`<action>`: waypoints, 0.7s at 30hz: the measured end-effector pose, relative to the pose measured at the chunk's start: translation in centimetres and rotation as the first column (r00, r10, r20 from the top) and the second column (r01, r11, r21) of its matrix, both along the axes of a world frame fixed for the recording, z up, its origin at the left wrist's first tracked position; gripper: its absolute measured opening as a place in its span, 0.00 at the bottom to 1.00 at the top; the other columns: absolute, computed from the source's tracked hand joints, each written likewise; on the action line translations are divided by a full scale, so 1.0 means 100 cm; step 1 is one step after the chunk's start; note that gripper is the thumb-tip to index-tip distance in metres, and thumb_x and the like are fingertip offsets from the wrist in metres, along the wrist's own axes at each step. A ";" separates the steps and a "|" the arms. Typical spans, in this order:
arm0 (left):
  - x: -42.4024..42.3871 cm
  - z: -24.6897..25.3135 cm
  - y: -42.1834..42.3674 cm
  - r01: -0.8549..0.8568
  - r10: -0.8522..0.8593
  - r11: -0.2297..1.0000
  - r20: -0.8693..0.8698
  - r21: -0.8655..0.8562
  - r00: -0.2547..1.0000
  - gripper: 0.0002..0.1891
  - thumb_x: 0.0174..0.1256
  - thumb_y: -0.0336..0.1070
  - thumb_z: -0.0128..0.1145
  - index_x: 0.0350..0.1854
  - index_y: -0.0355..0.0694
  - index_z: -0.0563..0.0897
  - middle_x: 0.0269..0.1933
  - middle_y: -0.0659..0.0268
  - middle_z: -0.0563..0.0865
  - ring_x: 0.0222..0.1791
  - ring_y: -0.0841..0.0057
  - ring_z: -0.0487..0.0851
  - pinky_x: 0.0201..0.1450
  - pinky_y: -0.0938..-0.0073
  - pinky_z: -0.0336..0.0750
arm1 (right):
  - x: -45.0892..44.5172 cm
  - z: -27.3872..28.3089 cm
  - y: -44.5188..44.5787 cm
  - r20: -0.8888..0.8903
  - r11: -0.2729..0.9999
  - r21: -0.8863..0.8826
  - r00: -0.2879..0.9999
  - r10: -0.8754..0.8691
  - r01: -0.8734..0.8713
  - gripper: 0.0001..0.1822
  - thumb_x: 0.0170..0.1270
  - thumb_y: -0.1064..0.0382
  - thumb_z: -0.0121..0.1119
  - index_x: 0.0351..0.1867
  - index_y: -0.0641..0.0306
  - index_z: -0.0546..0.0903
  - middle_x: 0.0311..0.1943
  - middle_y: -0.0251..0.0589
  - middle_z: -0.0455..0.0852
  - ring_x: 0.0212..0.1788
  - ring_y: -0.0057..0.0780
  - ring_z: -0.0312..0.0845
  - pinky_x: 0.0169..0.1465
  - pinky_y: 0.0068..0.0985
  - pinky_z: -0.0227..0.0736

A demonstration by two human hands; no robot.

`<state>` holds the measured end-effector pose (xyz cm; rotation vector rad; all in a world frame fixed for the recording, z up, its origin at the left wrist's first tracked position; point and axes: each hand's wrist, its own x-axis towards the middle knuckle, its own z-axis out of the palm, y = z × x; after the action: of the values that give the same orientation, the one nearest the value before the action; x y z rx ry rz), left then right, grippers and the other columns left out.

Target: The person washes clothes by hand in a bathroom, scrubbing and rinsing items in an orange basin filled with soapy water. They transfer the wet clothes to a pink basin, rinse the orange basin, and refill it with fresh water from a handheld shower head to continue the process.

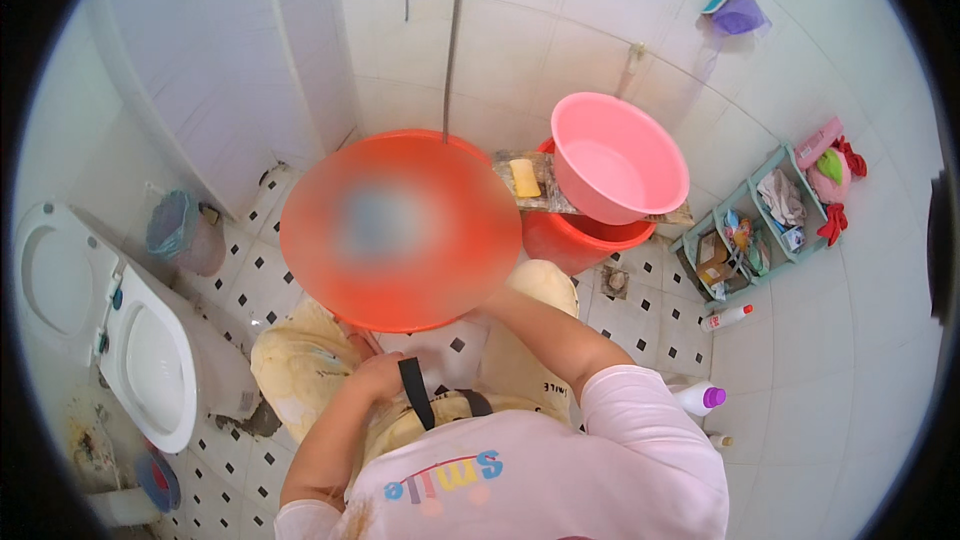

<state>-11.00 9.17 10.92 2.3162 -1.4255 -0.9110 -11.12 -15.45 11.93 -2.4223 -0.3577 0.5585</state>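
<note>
A large orange-red plastic basin point(420, 319) stands on the floor before me, between my knees. Its inside is blurred, with a vague grey-blue patch near the middle whose nature I cannot tell. My right forearm point(555, 326) reaches over the near right rim, and the hand is lost in the blur. My left hand point(379, 376) is low by my left thigh, close to the basin's near edge. Beside its wrist runs a black strap point(416, 394). Whether the left fingers hold anything is unclear.
Right of the basin, a board point(536, 202) lies across a red bucket point(555, 244), bearing yellow soap point(525, 178) and a pink basin point(615, 165). A green shelf rack point(769, 247) and bottles point(697, 397) line the right wall. A toilet point(154, 367) and bin point(199, 240) stand left.
</note>
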 end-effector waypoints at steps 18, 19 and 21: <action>0.121 0.099 -0.075 0.051 -0.045 0.997 0.098 -0.061 0.994 0.19 0.55 0.37 0.56 0.49 0.38 0.76 0.47 0.51 0.79 0.46 0.55 0.77 0.48 0.62 0.70 | 0.064 0.061 0.007 0.022 0.930 -0.368 1.000 0.002 0.006 0.16 0.54 0.56 0.56 0.40 0.63 0.80 0.38 0.48 0.82 0.45 0.44 0.77 0.46 0.40 0.71; 0.128 0.098 -0.079 0.049 -0.045 0.998 0.103 -0.035 0.994 0.19 0.55 0.36 0.57 0.49 0.38 0.76 0.46 0.51 0.79 0.46 0.55 0.77 0.48 0.62 0.71 | 0.072 0.063 0.008 0.007 0.925 -0.380 1.000 0.000 0.003 0.15 0.53 0.56 0.57 0.39 0.62 0.80 0.38 0.47 0.82 0.44 0.43 0.77 0.45 0.40 0.72; 0.141 0.087 -0.078 0.049 -0.049 0.999 0.100 0.008 0.994 0.18 0.53 0.35 0.58 0.48 0.36 0.76 0.44 0.51 0.79 0.44 0.55 0.77 0.46 0.63 0.71 | 0.079 0.062 0.011 0.024 0.942 -0.335 1.000 0.012 -0.003 0.14 0.53 0.57 0.57 0.38 0.62 0.80 0.37 0.46 0.83 0.43 0.42 0.78 0.43 0.40 0.73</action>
<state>3.05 1.36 19.61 2.3710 -1.5272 -0.8236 -3.21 -14.39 18.14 -2.7583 -0.3022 0.6347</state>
